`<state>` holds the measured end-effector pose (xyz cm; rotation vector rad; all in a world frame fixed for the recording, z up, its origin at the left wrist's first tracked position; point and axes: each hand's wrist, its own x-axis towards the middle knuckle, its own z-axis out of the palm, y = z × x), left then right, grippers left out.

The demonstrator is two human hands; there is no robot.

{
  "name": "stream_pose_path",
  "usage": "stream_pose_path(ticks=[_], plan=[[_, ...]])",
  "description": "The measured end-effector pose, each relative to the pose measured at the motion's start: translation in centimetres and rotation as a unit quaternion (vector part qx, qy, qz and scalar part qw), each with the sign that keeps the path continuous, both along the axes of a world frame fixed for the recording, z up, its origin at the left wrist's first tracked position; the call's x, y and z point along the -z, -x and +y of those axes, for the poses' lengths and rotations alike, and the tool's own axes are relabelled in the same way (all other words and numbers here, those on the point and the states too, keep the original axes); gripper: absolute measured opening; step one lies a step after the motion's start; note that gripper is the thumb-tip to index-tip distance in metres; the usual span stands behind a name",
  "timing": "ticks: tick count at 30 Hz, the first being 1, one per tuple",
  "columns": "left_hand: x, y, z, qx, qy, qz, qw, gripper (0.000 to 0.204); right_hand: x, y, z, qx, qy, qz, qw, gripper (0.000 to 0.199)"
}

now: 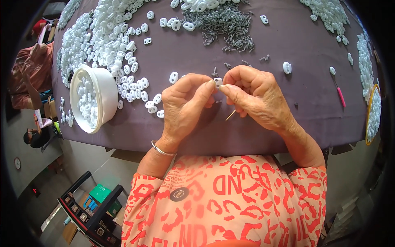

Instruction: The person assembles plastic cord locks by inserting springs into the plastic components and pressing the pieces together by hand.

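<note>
Both my hands meet above the purple table (pixel 255 136), pinching one small white plastic piece (pixel 218 81) between their fingertips. My left hand (pixel 185 103) grips it with thumb and forefinger; a silver bangle sits on that wrist. My right hand (pixel 253 94) holds the same piece from the right and also carries a thin wooden stick (pixel 230 115) that pokes out below its fingers. Small metal springs (pixel 214 72) lie just behind the hands.
A white bowl (pixel 103 88) holding white pieces stands at the left. Loose white pieces (pixel 107 41) spread across the back left, a heap of grey springs (pixel 224 22) at the back middle. A pink-handled tool (pixel 340 95) lies at the right. Another person (pixel 33 74) sits at the far left.
</note>
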<state>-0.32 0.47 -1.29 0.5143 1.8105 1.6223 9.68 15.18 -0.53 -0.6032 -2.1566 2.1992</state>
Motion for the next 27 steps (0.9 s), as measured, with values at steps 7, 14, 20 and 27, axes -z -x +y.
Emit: stream_pose_path(ticks=[7,14,20,27], plan=[[-0.04,0.05,-0.02,0.028,0.010,0.015,0.999,0.011,-0.33,0.11,-0.23,0.025,0.010,0.001,1.000,0.014],[-0.18,0.17,-0.17,0.033,-0.019,-0.039,0.999,0.016,-0.67,0.00,0.21,0.013,0.007,-0.007,1.000,0.014],[-0.28,0.08,-0.21,0.042,-0.020,-0.031,0.998,0.013,-0.70,-0.09,0.23,0.003,-0.024,-0.005,1.000,0.014],[-0.24,0.14,-0.02,0.050,-0.012,-0.003,0.999,0.010,-0.13,-0.06,0.13,0.008,-0.074,0.028,0.997,0.012]])
